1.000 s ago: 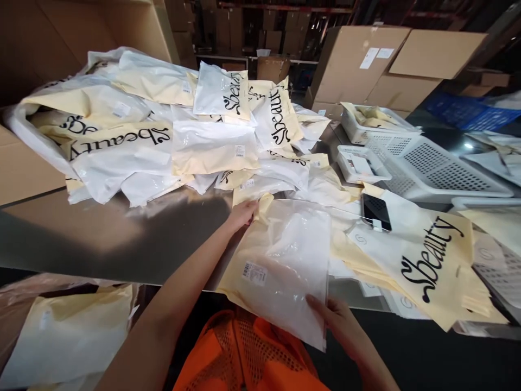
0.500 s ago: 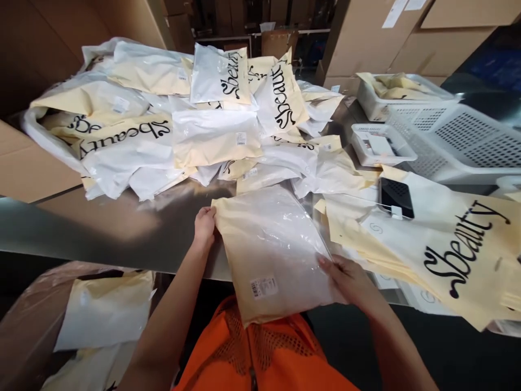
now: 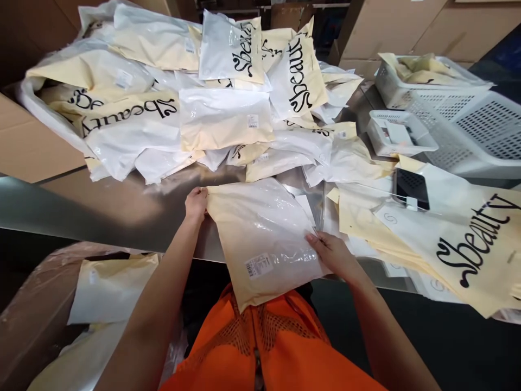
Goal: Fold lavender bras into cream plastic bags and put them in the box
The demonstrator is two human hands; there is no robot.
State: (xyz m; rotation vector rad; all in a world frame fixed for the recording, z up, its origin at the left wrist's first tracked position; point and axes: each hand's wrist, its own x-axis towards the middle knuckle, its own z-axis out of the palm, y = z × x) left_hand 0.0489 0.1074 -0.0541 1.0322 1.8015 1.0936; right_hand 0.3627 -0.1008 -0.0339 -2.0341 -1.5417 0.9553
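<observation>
A clear-fronted, cream-edged plastic bag (image 3: 268, 228) with a white barcode label is stretched between my hands at the metal table's front edge. My left hand (image 3: 196, 203) pinches its upper left corner. At the bag's right edge, my right hand (image 3: 331, 252) grips with the thumb on top and the fingers hidden beneath. A white card (image 3: 306, 209) shows just behind the bag's right side; whether it touches the bag I cannot tell. Beyond lies a heap of similar packed bags (image 3: 223, 119), several printed in black lettering.
To the right, a phone (image 3: 411, 188) with a white cable lies on a stack of flat printed bags (image 3: 476, 239). Behind stand a small white basket (image 3: 401, 146) and larger white baskets (image 3: 480, 127). Lower left, a plastic-lined box holds more bags (image 3: 114, 293). Cardboard boxes (image 3: 32, 136) flank the metal table (image 3: 101, 209).
Both hands and the bag have shifted slightly left and up in view. The white card now shows behind the bag. The camera view has tilted downward.
</observation>
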